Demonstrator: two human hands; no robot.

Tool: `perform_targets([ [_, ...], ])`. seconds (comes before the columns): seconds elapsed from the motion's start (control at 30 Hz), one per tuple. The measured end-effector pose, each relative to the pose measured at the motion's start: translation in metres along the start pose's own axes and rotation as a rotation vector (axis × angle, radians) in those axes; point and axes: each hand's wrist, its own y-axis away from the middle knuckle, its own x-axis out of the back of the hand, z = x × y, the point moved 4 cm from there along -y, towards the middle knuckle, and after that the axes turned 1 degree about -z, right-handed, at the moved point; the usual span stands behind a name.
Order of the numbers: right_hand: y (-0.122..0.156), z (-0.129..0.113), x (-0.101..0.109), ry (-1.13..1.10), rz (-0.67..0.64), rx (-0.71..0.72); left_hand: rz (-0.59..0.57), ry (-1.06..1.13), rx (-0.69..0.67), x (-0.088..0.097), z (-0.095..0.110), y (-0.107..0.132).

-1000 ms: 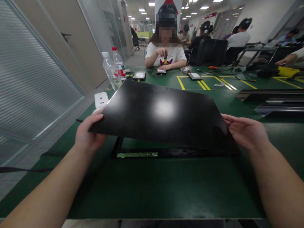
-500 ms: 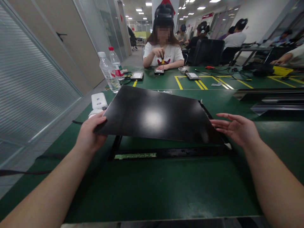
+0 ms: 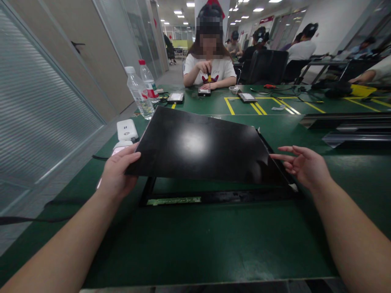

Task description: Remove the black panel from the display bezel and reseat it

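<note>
A glossy black flat panel, like a monitor screen (image 3: 210,156), is tilted with its left side raised. My left hand (image 3: 117,171) grips its left edge, thumb on top and fingers underneath. My right hand (image 3: 308,167) is beside the right edge with fingers stretched out, the index fingertip at or near the edge; whether it touches is hard to tell. Under the panel a black frame (image 3: 244,196) lies on the green table (image 3: 207,244). A green circuit strip (image 3: 174,201) sits along the frame's front bar. The panel's right side is low over the frame.
Two plastic bottles (image 3: 140,95) and a white device (image 3: 127,130) stand at the left. Dark strips (image 3: 360,138) lie at the right. Opposite, a person (image 3: 210,61) holds a screwdriver (image 3: 209,77) over a hard drive (image 3: 204,92). Other drives (image 3: 175,97) lie on the far table.
The panel's left side has risen slightly and shifted a little right with my left hand. My right hand's fingers have changed pose slightly beside the right edge.
</note>
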Motion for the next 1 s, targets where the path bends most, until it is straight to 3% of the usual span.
perform_targets([
  [0.27,-0.008,0.003,0.011,0.082,-0.035,0.041,-0.009,-0.017,-0.003,-0.002,-0.003,0.001],
  [0.6,-0.005,0.002,0.01,0.045,0.053,-0.018,-0.003,-0.038,0.013,-0.002,-0.008,0.003],
  [0.77,-0.01,0.005,0.015,0.073,0.052,-0.003,-0.067,-0.059,0.087,-0.003,-0.013,0.004],
  [1.0,-0.014,0.007,0.017,0.096,0.082,-0.008,-0.045,-0.049,0.122,-0.003,-0.016,0.003],
])
